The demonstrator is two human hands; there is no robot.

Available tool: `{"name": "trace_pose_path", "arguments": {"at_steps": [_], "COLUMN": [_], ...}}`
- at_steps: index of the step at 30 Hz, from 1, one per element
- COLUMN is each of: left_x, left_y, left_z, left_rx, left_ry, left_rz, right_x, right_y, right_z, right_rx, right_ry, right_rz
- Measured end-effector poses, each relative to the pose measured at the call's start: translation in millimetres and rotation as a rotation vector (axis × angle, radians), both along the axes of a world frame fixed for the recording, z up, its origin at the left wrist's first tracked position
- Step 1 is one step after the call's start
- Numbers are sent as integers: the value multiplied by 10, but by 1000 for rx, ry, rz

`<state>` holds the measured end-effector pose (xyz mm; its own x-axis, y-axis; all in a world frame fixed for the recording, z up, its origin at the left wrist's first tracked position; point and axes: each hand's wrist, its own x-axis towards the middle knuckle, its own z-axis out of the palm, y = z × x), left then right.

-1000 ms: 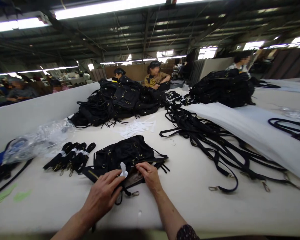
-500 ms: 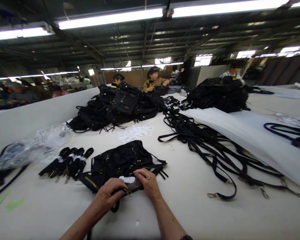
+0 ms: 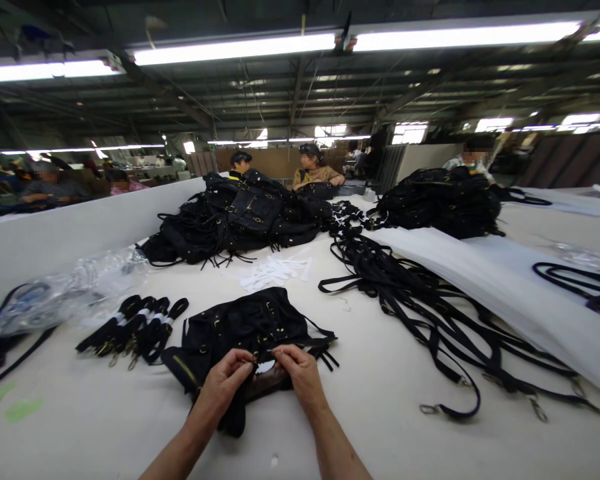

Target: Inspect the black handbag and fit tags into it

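A black bag (image 3: 245, 317) with brass-coloured buckles and a zip lies on the white table in front of me. My left hand (image 3: 227, 377) is closed, thumb and fingers pinching the bag's near edge by a small metal fitting (image 3: 255, 358). Opposite it, my right hand (image 3: 299, 370) pinches the same edge, its fingertips a short gap away. Between the hands, a white slip (image 3: 265, 367) shows partly against brown lining. My fingers cover the exact parts they grip.
Rolled straps (image 3: 140, 327) with white bands lie left, beside clear plastic bags (image 3: 75, 287). White strips (image 3: 275, 270) lie beyond the bag, before a pile of black bags (image 3: 245, 213). Loose straps with clips (image 3: 410, 300) spread on the right. Co-workers sit across the table.
Both hands have moved slightly up over the bag's edge. The white slip is more covered, and a black part of the bag now hangs nearer me below my left hand.
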<state>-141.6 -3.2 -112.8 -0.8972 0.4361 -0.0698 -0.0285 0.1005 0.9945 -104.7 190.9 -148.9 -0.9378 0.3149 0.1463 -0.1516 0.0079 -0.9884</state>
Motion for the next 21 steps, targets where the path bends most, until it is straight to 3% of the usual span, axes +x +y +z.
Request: {"name": "trace_pose_path", "arguments": {"at_steps": [8,13,21], "left_x": [16,21,-19], "left_y": [10,24,-13], "left_z": [24,35,-95], "left_rx": [-28,-93,-51], "left_ry": [67,111,104], "left_rz": [24,28,22], "right_x": [51,45,44], "right_y": [-29,-36,-29], "right_z": [38,47,22], "right_rx": [282,279,215], "right_ry": [80,79,68], "right_rz": [77,83,61]}}
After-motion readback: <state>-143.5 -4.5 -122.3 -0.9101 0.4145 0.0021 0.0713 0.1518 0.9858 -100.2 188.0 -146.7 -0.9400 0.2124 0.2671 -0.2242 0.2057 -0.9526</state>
